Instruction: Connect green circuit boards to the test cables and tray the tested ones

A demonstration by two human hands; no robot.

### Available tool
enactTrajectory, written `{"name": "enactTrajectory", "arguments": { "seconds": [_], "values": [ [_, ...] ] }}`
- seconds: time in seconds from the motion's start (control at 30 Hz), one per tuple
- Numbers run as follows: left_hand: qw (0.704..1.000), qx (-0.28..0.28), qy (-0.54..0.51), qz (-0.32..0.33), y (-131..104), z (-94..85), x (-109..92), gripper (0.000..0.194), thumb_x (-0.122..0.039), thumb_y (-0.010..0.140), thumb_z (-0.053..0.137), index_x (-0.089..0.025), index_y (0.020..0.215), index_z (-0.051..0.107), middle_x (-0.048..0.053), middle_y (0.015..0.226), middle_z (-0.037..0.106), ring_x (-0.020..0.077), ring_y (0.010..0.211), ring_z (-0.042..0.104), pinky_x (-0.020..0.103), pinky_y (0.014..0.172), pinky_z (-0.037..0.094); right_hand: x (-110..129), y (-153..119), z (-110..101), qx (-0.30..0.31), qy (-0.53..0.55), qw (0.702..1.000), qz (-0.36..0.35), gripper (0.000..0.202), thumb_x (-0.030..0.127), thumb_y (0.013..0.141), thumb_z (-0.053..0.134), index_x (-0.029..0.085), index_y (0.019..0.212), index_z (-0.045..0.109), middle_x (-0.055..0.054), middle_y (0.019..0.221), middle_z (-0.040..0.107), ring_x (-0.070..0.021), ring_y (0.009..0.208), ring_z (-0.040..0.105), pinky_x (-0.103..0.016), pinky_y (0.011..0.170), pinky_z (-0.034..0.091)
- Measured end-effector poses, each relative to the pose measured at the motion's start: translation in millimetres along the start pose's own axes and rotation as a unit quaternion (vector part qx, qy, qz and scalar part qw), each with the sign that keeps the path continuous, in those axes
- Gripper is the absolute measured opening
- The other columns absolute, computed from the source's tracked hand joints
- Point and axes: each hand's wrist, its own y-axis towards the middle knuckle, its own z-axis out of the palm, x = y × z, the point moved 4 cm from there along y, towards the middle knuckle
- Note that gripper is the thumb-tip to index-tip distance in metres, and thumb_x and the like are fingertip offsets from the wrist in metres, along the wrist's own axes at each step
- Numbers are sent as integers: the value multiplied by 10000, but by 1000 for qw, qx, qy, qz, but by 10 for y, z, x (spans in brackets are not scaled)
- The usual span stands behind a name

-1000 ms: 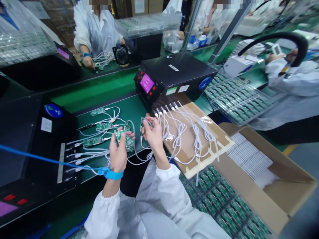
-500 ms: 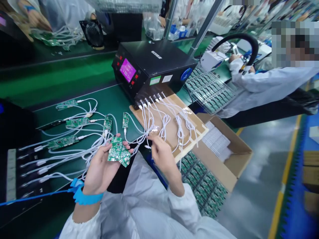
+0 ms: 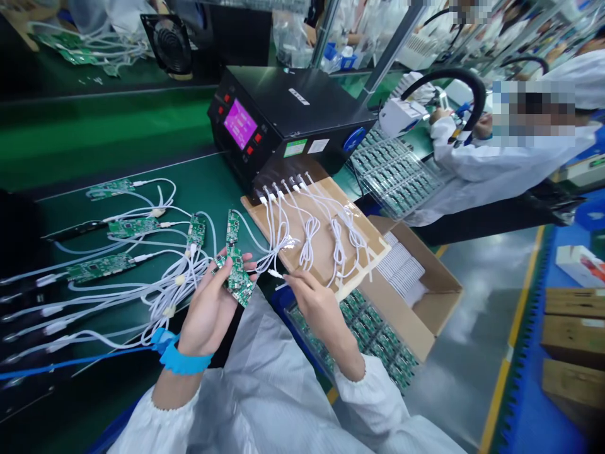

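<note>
My left hand [image 3: 208, 309], with a blue wrist strap [image 3: 186, 359], grips green circuit boards [image 3: 240, 284] between thumb and fingers. How many boards overlap there is hard to make out. To its right, my right hand [image 3: 316, 306] pinches a white cable plug [image 3: 275, 273] by its end, a short way from the boards. Behind the left hand, one upright board [image 3: 233, 227] lies by the cables. Several wired boards, among them a long one [image 3: 101, 267], rest on the green bench at the left with bundled white cables [image 3: 155, 293].
A black tester box [image 3: 293, 107] with a lit pink screen feeds white cables over a cardboard sheet [image 3: 293, 246]. Right of it stand a carton [image 3: 439, 284] of white pieces and a tray of boards [image 3: 378, 340]. A co-worker's sleeve [image 3: 496, 164] is beyond.
My right hand has drawn the white plug out from the cable bundle, and the plug now shows at its fingertips. The boards in my left hand have turned and spread. The view has shifted slightly.
</note>
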Motion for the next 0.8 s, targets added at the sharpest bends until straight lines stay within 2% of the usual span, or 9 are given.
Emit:
{"name": "enactTrajectory", "arguments": {
  "seconds": [0.07, 0.17, 0.23, 0.43, 0.67, 0.8],
  "values": [
    [1000, -3, 3, 16, 31, 42, 3, 396, -198, 947, 668, -210, 1337, 600, 97, 1130, 756, 232, 1044, 743, 430, 982, 605, -17, 44, -109, -91, 100, 991, 8, 258, 109, 1020, 527, 176, 1185, 713, -92, 1106, 725, -169, 960, 720, -271, 825, 586],
    [999, -3, 4, 43, 89, 130, 5, 493, -215, 935, 699, -274, 1401, 548, 73, 1140, 750, 223, 1098, 732, 421, 1017, 587, -26, 101, -218, -163, 208, 964, 34, 226, 114, 997, 588, 212, 1130, 743, -52, 1010, 708, -126, 846, 682, -230, 689, 549],
    [998, 4, 1, 57, 125, 202, 11, 504, -221, 934, 705, -286, 1406, 540, 64, 1135, 744, 223, 1123, 725, 418, 1034, 575, -10, 123, -249, -175, 247, 952, 33, 239, 104, 979, 617, 241, 1119, 755, -33, 992, 705, -112, 816, 671, -218, 639, 524],
    [997, 35, 8, 64, 172, 373, 79, 509, -261, 934, 716, -289, 1406, 525, 67, 1153, 727, 236, 1197, 691, 407, 1009, 575, 26, 128, -215, -156, 296, 942, -17, 340, 57, 992, 552, 267, 1158, 761, -42, 1022, 706, -125, 908, 700, -253, 763, 575],
    [996, 49, 25, 70, 186, 395, 172, 549, -310, 916, 751, -316, 1413, 518, 55, 1186, 727, 208, 1264, 655, 369, 1066, 531, 36, 139, -169, -168, 292, 941, -22, 363, 37, 979, 567, 271, 1179, 758, -29, 971, 702, -111, 875, 692, -239, 766, 562],
    [995, 51, 31, 77, 177, 404, 168, 542, -322, 921, 746, -322, 1411, 514, 51, 1169, 734, 211, 1286, 646, 381, 1095, 514, 21, 120, -154, -187, 275, 943, -2, 341, 43, 968, 594, 254, 1182, 757, -31, 962, 697, -103, 826, 676, -222, 687, 531]
  ]
}}
